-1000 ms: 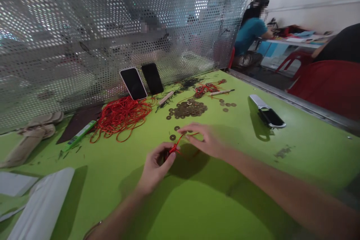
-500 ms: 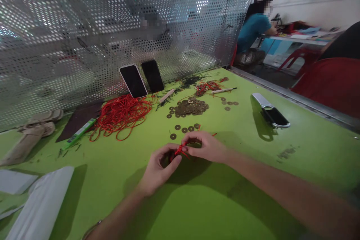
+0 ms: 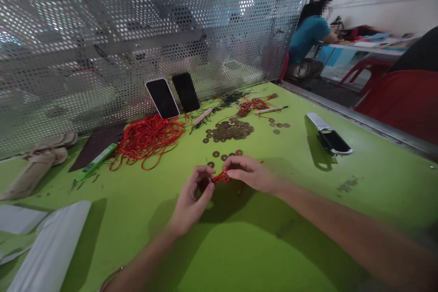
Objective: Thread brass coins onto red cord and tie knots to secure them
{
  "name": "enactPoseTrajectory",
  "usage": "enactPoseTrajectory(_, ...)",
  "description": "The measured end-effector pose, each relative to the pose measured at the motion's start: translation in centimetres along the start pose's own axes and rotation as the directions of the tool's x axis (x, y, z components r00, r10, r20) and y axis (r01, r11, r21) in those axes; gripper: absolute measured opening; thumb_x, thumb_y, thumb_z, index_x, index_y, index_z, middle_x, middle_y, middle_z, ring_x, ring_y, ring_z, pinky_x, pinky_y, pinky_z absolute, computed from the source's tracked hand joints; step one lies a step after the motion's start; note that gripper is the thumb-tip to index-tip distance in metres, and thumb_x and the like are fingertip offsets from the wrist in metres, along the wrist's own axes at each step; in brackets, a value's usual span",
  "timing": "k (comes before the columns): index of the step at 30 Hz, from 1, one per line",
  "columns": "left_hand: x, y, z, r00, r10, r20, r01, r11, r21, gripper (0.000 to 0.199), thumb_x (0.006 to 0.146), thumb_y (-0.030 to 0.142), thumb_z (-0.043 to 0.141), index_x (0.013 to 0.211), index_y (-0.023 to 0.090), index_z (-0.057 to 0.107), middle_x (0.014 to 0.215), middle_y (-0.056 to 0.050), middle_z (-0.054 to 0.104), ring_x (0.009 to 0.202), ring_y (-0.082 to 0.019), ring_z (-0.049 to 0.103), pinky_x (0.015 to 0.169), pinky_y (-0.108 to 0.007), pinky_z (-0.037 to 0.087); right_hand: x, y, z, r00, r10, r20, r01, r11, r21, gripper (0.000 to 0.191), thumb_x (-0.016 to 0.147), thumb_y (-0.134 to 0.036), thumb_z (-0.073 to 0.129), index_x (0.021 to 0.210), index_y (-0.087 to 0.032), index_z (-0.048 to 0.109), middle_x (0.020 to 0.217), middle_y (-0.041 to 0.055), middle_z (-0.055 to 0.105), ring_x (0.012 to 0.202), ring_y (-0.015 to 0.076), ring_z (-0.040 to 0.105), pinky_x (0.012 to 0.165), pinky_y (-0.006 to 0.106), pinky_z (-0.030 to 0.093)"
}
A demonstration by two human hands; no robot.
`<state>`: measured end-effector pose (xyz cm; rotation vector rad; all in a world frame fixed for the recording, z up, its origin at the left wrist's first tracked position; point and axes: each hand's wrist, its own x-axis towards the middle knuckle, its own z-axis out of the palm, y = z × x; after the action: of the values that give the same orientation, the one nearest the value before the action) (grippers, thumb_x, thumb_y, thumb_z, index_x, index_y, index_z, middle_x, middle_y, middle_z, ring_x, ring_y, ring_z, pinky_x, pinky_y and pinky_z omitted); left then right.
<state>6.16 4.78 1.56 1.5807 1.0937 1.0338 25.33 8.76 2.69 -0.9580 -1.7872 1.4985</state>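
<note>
Presently, my left hand (image 3: pixel 191 198) is half curled, thumb and fingers pinching a knotted length of thin bright-red cord (image 3: pixel 221 176); a dark rounded edge shows inside the curl, too shaded to identify. My right hand (image 3: pixel 252 174) has its thumb and fingertips closed on the same cord, beside a small loop. The cord sits between both hands, over the lime-green tabletop (image 3: pixel 239 251). Just beyond lie loose round brown discs with centre holes (image 3: pixel 213 154); farther back, a heap of similar discs (image 3: pixel 229 133). Leftward lies a tangled red cord pile (image 3: pixel 150 139).
</note>
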Motion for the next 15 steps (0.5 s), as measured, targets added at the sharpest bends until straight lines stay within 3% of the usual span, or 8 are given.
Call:
enactPoseTrajectory(7, 0.12, 0.11, 0.37, 0.997, 0.074, -0.03, -0.069, 0.987, 0.147, 0.014, 0.083, 0.02, 0.052, 0.097, 0.02, 0.049, 0.086, -0.002, 0.057, 0.076, -0.013, 0.054, 0.067, -0.023, 0.043, -0.32, -0.03, 0.45, 0.999, -0.037, 0.0, 0.037, 0.99, -0.138, 0.018, 0.082, -0.033, 0.054, 0.087, -0.016, 0.058, 0.071, 0.0, 0.057, 0.063, 0.0103, 0.05, 0.056, 0.021, 0.038)
enactPoseTrajectory(15, 0.03, -0.04, 0.33, 0.983, 0.181, -0.037, -0.159, 0.932, 0.327, 0.01, 0.082, 0.016, 0.052, 0.091, 0.021, 0.051, 0.075, 0.002, 0.058, 0.066, -0.009, 0.054, 0.059, -0.018, 0.044, -0.15, 0.44, 0.35, 0.999, 0.026, 0.038, -0.024, 0.998, -0.055, 0.021, 0.082, -0.035, 0.055, 0.087, -0.016, 0.059, 0.076, 0.0025, 0.062, 0.066, 0.0119, 0.055, 0.058, 0.023, 0.043)
